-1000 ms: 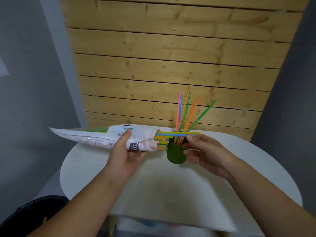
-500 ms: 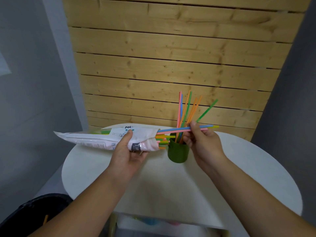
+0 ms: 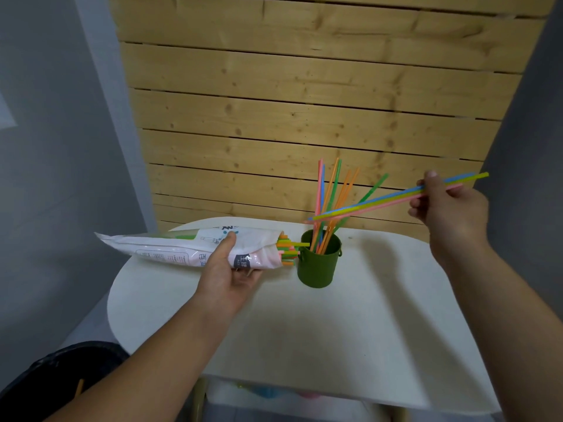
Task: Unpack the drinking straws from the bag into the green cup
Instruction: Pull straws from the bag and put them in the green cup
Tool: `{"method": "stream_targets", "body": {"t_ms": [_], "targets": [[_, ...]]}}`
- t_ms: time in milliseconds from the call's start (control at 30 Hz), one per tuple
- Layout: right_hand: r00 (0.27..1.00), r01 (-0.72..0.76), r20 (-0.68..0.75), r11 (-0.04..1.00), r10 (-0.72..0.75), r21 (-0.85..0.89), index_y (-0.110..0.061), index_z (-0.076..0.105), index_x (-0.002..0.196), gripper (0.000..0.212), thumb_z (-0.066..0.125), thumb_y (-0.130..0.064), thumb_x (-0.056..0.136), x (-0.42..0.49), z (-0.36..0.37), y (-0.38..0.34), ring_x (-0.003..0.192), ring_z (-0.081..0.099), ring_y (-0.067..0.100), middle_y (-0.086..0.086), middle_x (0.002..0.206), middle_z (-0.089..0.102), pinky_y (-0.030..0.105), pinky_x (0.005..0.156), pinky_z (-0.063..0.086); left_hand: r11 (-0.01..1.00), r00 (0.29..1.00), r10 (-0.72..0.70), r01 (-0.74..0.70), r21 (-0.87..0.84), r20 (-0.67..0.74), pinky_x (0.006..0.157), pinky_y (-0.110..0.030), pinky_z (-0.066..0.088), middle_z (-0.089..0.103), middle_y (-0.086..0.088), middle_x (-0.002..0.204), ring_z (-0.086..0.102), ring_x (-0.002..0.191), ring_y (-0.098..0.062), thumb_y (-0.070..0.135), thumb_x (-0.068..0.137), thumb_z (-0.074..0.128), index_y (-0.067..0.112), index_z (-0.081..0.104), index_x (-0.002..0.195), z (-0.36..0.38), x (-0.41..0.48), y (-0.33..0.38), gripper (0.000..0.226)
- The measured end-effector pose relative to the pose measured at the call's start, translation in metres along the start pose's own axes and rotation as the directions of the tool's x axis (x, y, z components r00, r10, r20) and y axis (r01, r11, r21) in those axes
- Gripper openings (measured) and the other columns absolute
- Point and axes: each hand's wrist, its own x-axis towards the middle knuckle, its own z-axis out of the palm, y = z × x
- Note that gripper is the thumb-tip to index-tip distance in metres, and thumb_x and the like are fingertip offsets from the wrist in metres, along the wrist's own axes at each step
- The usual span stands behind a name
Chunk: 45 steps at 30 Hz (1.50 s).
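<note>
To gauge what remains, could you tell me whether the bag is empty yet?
Not empty: coloured straw ends stick out of the open mouth of the bag, beside the green cup.

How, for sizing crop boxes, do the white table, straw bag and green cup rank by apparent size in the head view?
1. white table, by far the largest
2. straw bag, long and slim
3. green cup, the smallest

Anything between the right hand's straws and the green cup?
Only the standing straws in the green cup: they fan over its opening, and the held straws' free ends cross them. The bag lies left of the cup.
</note>
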Motion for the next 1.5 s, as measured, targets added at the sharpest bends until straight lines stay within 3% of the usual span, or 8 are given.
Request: {"method": "stream_targets", "body": {"t_ms": [200,400,667,767,933,1133,1333,1500], "targets": [[0.996,0.041,0.090,0.970,-0.020,-0.238,-0.011,0.067,0.076,0.030,0.060,-0.032,0.096,-0.007,0.009,0.002,0.052,0.058,0.017,0.008,0.063,0.062,0.043,0.072,0.057,1.000,1.000,-0.013,0.012,0.025,0.023,0.096,-0.056,0.054,0.078,-0.013,0.096,0.072,0.104,-0.031,0.013,0.095,0.068,0.015,0.061,0.106,0.002,-0.005,-0.006,0.014],[0.970,-0.068,0.216,0.978,0.111,-0.199,0.000,0.065,0.084,0.022,0.065,-0.020,0.094,-0.009,0.029,0.025,0.053,0.056,0.014,0.011,0.067,0.059,0.023,0.053,0.055,0.996,0.998,-0.048,0.045,0.071,0.033,0.088,-0.054,0.059,0.079,-0.012,0.099,0.073,0.101,-0.029,0.014,0.094,0.069,0.014,0.063,0.111,0.002,-0.007,-0.010,0.018],[0.929,-0.188,0.299,0.973,0.220,-0.132,-0.001,0.066,0.109,0.018,0.066,-0.007,0.092,-0.016,0.050,0.055,0.088,0.073,0.024,0.014,0.099,0.074,0.034,0.082,0.060,0.996,0.998,-0.060,0.059,0.063,0.016,0.071,-0.055,0.062,0.079,-0.012,0.098,0.074,0.099,-0.030,0.012,0.093,0.071,0.015,0.062,0.118,0.001,-0.007,-0.010,0.027],[0.943,-0.177,0.244,0.963,0.226,-0.205,-0.007,0.064,0.091,0.003,0.068,-0.009,0.091,-0.022,0.051,0.059,0.081,0.072,0.027,0.013,0.090,0.071,0.041,0.081,0.061,0.997,0.998,-0.060,0.059,0.059,0.022,0.075,-0.056,0.061,0.079,-0.013,0.099,0.074,0.101,-0.031,0.012,0.092,0.071,0.015,0.062,0.117,0.000,-0.007,-0.009,0.027],[0.928,-0.155,0.275,0.930,0.253,-0.333,-0.009,0.059,0.071,0.027,0.069,-0.022,0.091,-0.037,0.045,0.054,0.065,0.058,0.027,0.013,0.071,0.056,0.042,0.065,0.060,0.997,0.998,-0.055,0.053,0.054,0.030,0.086,-0.056,0.060,0.079,-0.014,0.105,0.074,0.103,-0.033,0.012,0.092,0.072,0.016,0.061,0.122,0.000,-0.006,-0.009,0.033],[0.832,-0.254,0.330,0.835,0.446,-0.488,-0.003,0.067,0.079,0.032,0.067,-0.031,0.092,-0.051,0.045,0.049,0.055,0.057,0.023,0.012,0.067,0.060,0.034,0.056,0.056,0.998,0.998,-0.040,0.038,0.046,0.047,0.084,-0.055,0.061,0.078,-0.015,0.106,0.074,0.104,-0.034,0.012,0.092,0.071,0.014,0.061,0.122,0.000,-0.008,-0.006,0.032],[0.802,-0.514,0.330,0.857,0.499,-0.047,0.001,0.065,0.087,0.011,0.067,-0.009,0.091,-0.042,0.042,0.054,0.052,0.062,0.013,0.011,0.068,0.065,0.023,0.053,0.056,0.999,0.998,-0.043,0.041,0.035,0.050,0.087,-0.057,0.059,0.078,-0.015,0.108,0.073,0.105,-0.034,0.011,0.092,0.071,0.015,0.060,0.119,0.001,-0.012,-0.006,0.029],[0.823,-0.529,0.316,0.839,0.472,0.124,0.005,0.057,0.118,0.030,0.066,-0.006,0.092,-0.039,0.042,0.061,0.082,0.071,0.023,0.019,0.102,0.068,0.025,0.064,0.059,0.999,0.999,-0.028,0.026,0.045,0.042,0.089,-0.055,0.058,0.078,-0.014,0.100,0.073,0.105,-0.032,0.011,0.093,0.070,0.016,0.060,0.112,0.002,-0.014,-0.006,0.022]]}}
